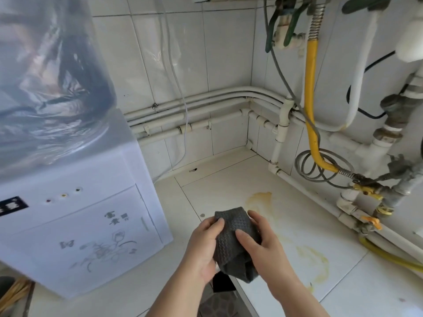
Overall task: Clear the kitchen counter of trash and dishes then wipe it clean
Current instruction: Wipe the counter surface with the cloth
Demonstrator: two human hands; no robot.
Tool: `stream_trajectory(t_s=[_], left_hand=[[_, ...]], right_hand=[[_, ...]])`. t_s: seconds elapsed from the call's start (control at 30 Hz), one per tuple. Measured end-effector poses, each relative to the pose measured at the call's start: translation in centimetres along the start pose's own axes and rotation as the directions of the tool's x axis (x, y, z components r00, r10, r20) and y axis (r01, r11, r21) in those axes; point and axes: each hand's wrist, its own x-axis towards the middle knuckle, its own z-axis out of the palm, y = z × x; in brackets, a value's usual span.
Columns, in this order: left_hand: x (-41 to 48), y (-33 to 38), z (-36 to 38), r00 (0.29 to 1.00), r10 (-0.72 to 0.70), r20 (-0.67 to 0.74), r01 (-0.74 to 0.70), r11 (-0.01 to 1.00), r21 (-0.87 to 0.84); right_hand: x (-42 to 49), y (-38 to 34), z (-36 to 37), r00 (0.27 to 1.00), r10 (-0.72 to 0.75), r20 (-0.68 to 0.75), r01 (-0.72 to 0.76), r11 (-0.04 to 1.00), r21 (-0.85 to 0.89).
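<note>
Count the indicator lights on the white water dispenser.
3, in a rising row on the water dispenser's upper front: reddish light leftmost, yellow light in the middle, dark light rightmost. None seems hidden.

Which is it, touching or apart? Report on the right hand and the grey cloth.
Touching. The head view shows the right hand pinching the grey cloth between thumb and fingers; the left hand grips its other side.
</note>
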Motion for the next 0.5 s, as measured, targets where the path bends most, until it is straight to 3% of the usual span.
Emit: stream_trajectory(t_s=[0.07, 0.13, 0.27, 0.33, 0.5], left_hand=[[2.4, 0.1, -0.5, 0.998, 0.045, -0.049, -0.037, 0.988, 0.150], [4.4, -0.3, -1.6, 0.988, 0.063, -0.139, -0.005, 0.923, 0.385], [7.0, -0.9, -3.9, 0.971, 0.133, -0.199, -0.001, 0.833, 0.554], [8.5, -0.9, -4.4, 0.970, 0.182, -0.161, -0.039, 0.771, 0.636], [13.5, -0.1, -5.5, 0.953, 0.301, -0.029, -0.169, 0.609, 0.775]], right_hand=[[1.2, 0.9, 0.4, 0.999, -0.013, -0.040, 0.008, 0.994, -0.112], [2.6, 2.0, 0.7, 0.996, -0.043, -0.083, 0.006, 0.914, -0.405], [4.6, 3.6, 2.6, 0.997, -0.073, 0.006, 0.053, 0.662, -0.748], [5.4, 4.8, 4.5, 0.988, -0.152, 0.023, 0.090, 0.449, -0.889], [8.7, 10.9, 8.7, 0.998, -0.005, 0.057, 0.056, 0.312, -0.948]])
